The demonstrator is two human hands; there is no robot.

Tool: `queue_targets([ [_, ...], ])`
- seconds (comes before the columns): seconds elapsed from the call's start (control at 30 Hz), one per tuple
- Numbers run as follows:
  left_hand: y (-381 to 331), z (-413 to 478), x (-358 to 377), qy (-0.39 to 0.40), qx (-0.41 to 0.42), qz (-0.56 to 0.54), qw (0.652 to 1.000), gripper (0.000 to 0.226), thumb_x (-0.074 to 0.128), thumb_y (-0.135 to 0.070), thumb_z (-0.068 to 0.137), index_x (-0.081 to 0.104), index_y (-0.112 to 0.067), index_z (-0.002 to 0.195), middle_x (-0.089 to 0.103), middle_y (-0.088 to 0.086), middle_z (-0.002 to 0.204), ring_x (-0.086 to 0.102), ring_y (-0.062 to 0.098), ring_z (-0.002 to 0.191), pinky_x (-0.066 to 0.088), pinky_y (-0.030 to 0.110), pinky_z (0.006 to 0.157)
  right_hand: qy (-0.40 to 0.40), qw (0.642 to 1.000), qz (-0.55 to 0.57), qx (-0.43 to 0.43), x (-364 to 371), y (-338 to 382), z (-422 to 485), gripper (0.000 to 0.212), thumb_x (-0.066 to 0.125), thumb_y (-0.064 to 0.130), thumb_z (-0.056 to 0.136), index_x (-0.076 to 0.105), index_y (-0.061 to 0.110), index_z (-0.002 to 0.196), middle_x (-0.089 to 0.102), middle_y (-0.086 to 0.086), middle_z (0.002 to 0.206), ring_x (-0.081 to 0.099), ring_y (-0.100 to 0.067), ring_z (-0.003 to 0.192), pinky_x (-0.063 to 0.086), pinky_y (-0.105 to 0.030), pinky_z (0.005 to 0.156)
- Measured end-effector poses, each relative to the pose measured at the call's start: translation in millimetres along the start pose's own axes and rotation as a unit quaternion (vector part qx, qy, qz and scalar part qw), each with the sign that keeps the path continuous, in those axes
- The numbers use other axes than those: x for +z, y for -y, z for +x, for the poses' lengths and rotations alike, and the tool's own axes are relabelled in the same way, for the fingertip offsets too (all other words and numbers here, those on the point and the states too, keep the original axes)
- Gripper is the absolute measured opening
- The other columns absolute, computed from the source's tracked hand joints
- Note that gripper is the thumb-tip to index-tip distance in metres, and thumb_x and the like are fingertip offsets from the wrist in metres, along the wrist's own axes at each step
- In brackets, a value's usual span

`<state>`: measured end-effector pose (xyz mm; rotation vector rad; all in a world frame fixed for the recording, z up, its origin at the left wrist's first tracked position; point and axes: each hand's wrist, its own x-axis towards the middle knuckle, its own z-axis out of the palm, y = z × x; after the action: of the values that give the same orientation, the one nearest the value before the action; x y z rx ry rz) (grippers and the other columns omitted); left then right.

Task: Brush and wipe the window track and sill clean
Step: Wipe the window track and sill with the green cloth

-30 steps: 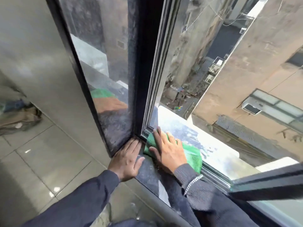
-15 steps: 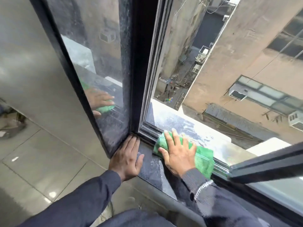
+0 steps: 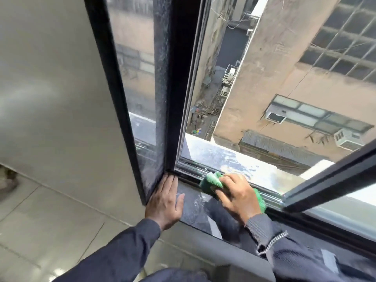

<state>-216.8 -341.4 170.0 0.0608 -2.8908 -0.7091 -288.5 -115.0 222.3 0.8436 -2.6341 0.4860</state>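
Note:
My right hand (image 3: 238,197) presses a green cloth (image 3: 211,181) onto the metal window track (image 3: 191,166), a short way right of the corner. The cloth bunches under my fingers and sticks out past both sides of the hand. My left hand (image 3: 164,202) lies flat with fingers together on the dark stone sill (image 3: 193,208), its fingertips at the corner where the black window frame (image 3: 177,78) meets the track. Pale dust smears show on the sill between my hands.
A dusty fixed pane (image 3: 140,88) stands at the left. The open sliding sash (image 3: 329,180) crosses the track at the right. Beyond the white outer ledge (image 3: 234,159) is a deep drop to an alley. A tiled floor (image 3: 50,220) lies at the lower left.
My right hand has slid the cloth to the right along the track, away from the corner. My left hand has stayed flat on the sill.

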Motion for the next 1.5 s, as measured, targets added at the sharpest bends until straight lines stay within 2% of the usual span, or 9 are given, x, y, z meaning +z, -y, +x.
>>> queue_targets([
  [0.17, -7, -11, -19, -0.079, -0.014, -0.190, 0.979, 0.060, 0.029, -0.029, 0.094, 0.039, 0.003, 0.144, 0.040, 0.016, 0.152, 0.036, 0.025, 0.143, 0.023, 0.030, 0.120, 0.007, 0.953, 0.107, 0.283, 17, 89, 34, 0.035, 0.055, 0.059, 0.087, 0.064, 0.024, 0.087, 0.060, -0.001, 0.084, 0.052, -0.020, 0.081, 0.038, -0.031, 0.069],
  [0.3, -11, -23, -29, -0.158, 0.042, -0.248, 0.955, 0.056, 0.030, -0.021, 0.095, 0.032, 0.000, 0.147, 0.033, 0.013, 0.156, 0.028, 0.021, 0.148, 0.021, 0.031, 0.122, 0.032, 0.880, 0.246, 0.406, 45, 117, 45, 0.031, 0.061, 0.052, 0.087, 0.069, 0.022, 0.081, 0.066, 0.000, 0.087, 0.057, -0.018, 0.086, 0.034, -0.026, 0.072],
  [0.4, -10, -26, -20, -0.128, 0.073, -0.217, 0.965, 0.060, 0.032, -0.024, 0.095, 0.024, -0.002, 0.150, 0.026, 0.015, 0.160, 0.019, 0.023, 0.151, 0.016, 0.035, 0.123, 0.002, 0.826, 0.313, 0.469, 47, 115, 36, 0.020, 0.057, 0.039, 0.087, 0.064, 0.032, 0.070, 0.068, 0.007, 0.085, 0.062, -0.012, 0.079, 0.039, -0.019, 0.061],
  [0.5, -12, -18, 0, 0.002, 0.030, -0.070, 0.997, 0.069, 0.030, -0.039, 0.096, 0.012, -0.005, 0.153, 0.001, 0.008, 0.163, 0.005, 0.023, 0.153, 0.002, 0.038, 0.125, -0.038, 0.843, 0.281, 0.458, 35, 93, 12, 0.022, 0.050, 0.020, 0.086, 0.070, 0.029, 0.085, 0.067, 0.002, 0.096, 0.062, -0.009, 0.082, 0.043, -0.009, 0.066],
  [0.67, -16, -6, 17, 0.086, -0.001, 0.128, 0.988, 0.083, 0.024, -0.056, 0.090, 0.011, -0.004, 0.154, 0.002, 0.020, 0.163, 0.001, 0.033, 0.152, 0.001, 0.048, 0.123, -0.111, 0.925, 0.063, 0.359, 4, 22, -57, 0.018, 0.060, 0.000, 0.085, 0.073, 0.007, 0.095, 0.071, -0.011, 0.095, 0.063, -0.033, 0.092, 0.045, -0.035, 0.089],
  [0.87, 7, -6, 4, 0.116, 0.078, 0.167, 0.976, 0.080, 0.021, -0.051, 0.088, 0.018, -0.003, 0.153, 0.016, 0.021, 0.162, 0.010, 0.033, 0.151, 0.011, 0.047, 0.124, -0.005, 0.964, -0.042, 0.263, 5, -25, -129, 0.027, 0.061, 0.001, 0.088, 0.066, -0.005, 0.114, 0.066, -0.020, 0.115, 0.062, -0.038, 0.110, 0.046, -0.045, 0.100],
  [1.03, -23, -7, 12, 0.120, -0.009, 0.169, 0.978, 0.082, 0.022, -0.050, 0.089, 0.011, 0.002, 0.152, 0.010, 0.024, 0.162, 0.005, 0.036, 0.151, 0.009, 0.051, 0.123, -0.016, 0.968, -0.025, 0.248, 8, -24, -134, 0.036, 0.049, 0.006, 0.090, 0.062, -0.009, 0.119, 0.064, -0.023, 0.120, 0.060, -0.038, 0.114, 0.048, -0.050, 0.100],
  [1.23, -94, -20, 49, 0.180, 0.033, 0.169, 0.969, 0.085, 0.017, -0.053, 0.091, -0.006, 0.003, 0.151, -0.007, 0.027, 0.161, -0.011, 0.038, 0.150, 0.003, 0.053, 0.122, -0.027, 0.968, -0.008, 0.248, 9, -25, -135, 0.041, 0.045, -0.010, 0.081, 0.060, -0.014, 0.119, 0.064, -0.028, 0.119, 0.059, -0.043, 0.115, 0.047, -0.050, 0.103],
  [1.5, -28, -10, 11, 0.152, 0.011, 0.170, 0.973, 0.081, 0.018, -0.051, 0.091, -0.002, -0.003, 0.153, -0.006, 0.017, 0.164, -0.010, 0.029, 0.152, 0.001, 0.048, 0.124, -0.036, 0.969, -0.012, 0.244, 12, -27, -135, 0.046, 0.042, -0.013, 0.078, 0.059, -0.016, 0.121, 0.062, -0.030, 0.122, 0.057, -0.045, 0.118, 0.045, -0.053, 0.105],
])
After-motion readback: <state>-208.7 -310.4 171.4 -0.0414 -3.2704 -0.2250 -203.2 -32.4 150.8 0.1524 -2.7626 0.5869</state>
